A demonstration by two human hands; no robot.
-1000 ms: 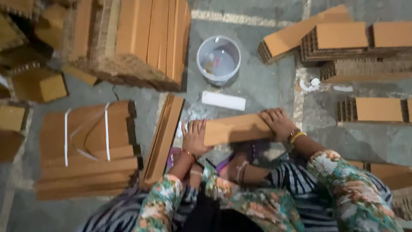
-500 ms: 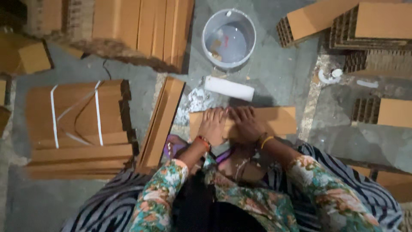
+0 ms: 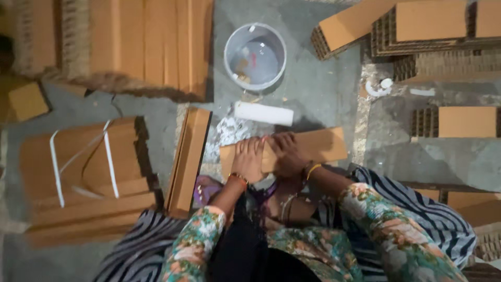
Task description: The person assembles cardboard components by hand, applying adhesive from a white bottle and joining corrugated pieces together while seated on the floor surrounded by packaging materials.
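Brown corrugated cardboard strip (image 3: 308, 149) is lying flat on the grey floor just below the white paint roller (image 3: 263, 113); left hand (image 3: 249, 159) and right hand (image 3: 284, 154) are pressing side by side on it. Probably light, stiff, crushable; best gripped at its long edges. Strapped cardboard bundle (image 3: 83, 177) is sitting well left of the roller.

Counted are one grey bucket (image 3: 255, 56), one white roller (image 3: 263, 113), one strapped cardboard bundle (image 3: 83, 177), and two hands on one cardboard strip (image 3: 318, 146).
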